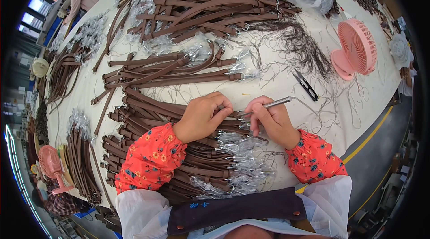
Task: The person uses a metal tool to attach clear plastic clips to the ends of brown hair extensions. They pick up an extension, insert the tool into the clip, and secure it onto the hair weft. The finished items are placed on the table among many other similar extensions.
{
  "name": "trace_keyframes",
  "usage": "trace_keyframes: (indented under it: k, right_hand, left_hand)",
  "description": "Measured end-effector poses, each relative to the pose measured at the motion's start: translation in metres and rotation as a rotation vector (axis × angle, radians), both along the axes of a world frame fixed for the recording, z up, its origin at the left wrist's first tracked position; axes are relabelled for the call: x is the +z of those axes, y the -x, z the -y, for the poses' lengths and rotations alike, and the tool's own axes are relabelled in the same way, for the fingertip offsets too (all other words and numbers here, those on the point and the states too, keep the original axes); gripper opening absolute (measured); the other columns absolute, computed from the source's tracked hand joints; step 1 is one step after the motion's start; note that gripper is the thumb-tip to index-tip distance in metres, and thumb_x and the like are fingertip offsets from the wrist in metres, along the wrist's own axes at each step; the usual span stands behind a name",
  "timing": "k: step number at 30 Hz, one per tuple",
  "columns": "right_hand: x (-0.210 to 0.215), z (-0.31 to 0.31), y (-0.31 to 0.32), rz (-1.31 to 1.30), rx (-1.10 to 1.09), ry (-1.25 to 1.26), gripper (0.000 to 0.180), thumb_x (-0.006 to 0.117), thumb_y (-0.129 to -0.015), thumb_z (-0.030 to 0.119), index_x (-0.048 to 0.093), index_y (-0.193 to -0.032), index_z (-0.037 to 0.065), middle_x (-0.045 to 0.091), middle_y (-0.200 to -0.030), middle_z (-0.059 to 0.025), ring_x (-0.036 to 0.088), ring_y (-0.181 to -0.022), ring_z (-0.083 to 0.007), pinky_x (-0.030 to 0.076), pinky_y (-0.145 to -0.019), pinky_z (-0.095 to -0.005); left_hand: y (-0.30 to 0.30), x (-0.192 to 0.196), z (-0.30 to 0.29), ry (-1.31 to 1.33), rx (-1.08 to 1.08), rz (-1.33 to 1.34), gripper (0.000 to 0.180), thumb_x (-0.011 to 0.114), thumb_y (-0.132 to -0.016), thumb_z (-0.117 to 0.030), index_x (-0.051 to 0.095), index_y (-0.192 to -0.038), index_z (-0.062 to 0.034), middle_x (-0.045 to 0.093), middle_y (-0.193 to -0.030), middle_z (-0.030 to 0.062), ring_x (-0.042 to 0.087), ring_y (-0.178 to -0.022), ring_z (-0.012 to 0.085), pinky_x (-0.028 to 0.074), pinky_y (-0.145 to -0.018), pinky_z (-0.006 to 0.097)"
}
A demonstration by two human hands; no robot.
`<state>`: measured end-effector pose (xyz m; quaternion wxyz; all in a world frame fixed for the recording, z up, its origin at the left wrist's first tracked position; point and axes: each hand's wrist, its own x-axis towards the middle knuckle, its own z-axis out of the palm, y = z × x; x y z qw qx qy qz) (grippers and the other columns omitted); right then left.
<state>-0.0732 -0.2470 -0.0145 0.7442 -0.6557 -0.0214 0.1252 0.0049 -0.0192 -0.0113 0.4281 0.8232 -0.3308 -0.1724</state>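
Table (277, 87): metal tool (277, 102) pointing lower-left.

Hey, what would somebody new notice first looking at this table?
Probably the heaps of brown straps covering the white table. Next, the pink fan at the right, then the left hand and right hand, which grips a thin metal tool.
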Motion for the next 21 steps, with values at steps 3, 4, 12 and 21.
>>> trace_keyframes:
  k: [3,4,12,21]
  right_hand:
    - [0.0,0.0001,-0.0001,-0.003,0.003,0.011,0.03,0.046,-0.108,0.025,0.062,-0.105,0.0,0.062,-0.068,-0.0021,0.058,-0.053,-0.0072,0.045,-0.049,-0.0214]
    - [0.0,0.0002,0.0,0.001,0.007,0.018,0.03,0.046,-0.108,0.025,0.062,-0.105,0.0,0.062,-0.068,-0.0022,0.058,-0.053,-0.0071,0.045,-0.049,-0.0214]
    - [-0.0016,-0.0003,0.0003,0.015,-0.007,-0.01,0.03,0.046,-0.108,0.026,0.061,-0.105,0.0,0.062,-0.07,-0.0028,0.058,-0.054,-0.0077,0.045,-0.05,-0.0215]
    - [-0.001,0.0016,-0.0002,-0.011,0.027,0.004,0.032,0.045,-0.109,0.031,0.056,-0.111,0.001,0.062,-0.073,-0.0057,0.059,-0.057,-0.0105,0.054,-0.073,-0.0255]
  left_hand:
    - [-0.0005,0.0012,-0.0002,-0.022,-0.015,0.007,0.009,0.066,-0.093,-0.01,0.066,-0.097,-0.0024,0.064,-0.088,0.0074,0.061,-0.073,0.0164,0.048,-0.065,0.029]
    - [-0.0006,0.0013,-0.0003,-0.03,-0.019,0.006,0.009,0.065,-0.093,-0.011,0.066,-0.097,-0.0025,0.064,-0.088,0.0072,0.061,-0.074,0.0164,0.048,-0.065,0.03]
    - [-0.0027,0.0017,-0.0017,0.03,-0.026,-0.023,0.011,0.066,-0.092,-0.013,0.066,-0.095,-0.0026,0.065,-0.088,0.01,0.064,-0.073,0.0224,0.049,-0.065,0.033]
    - [-0.0031,0.0029,-0.0023,0.036,-0.037,-0.024,0.013,0.067,-0.092,-0.015,0.065,-0.094,-0.0024,0.065,-0.087,0.0111,0.065,-0.072,0.0244,0.05,-0.064,0.035]
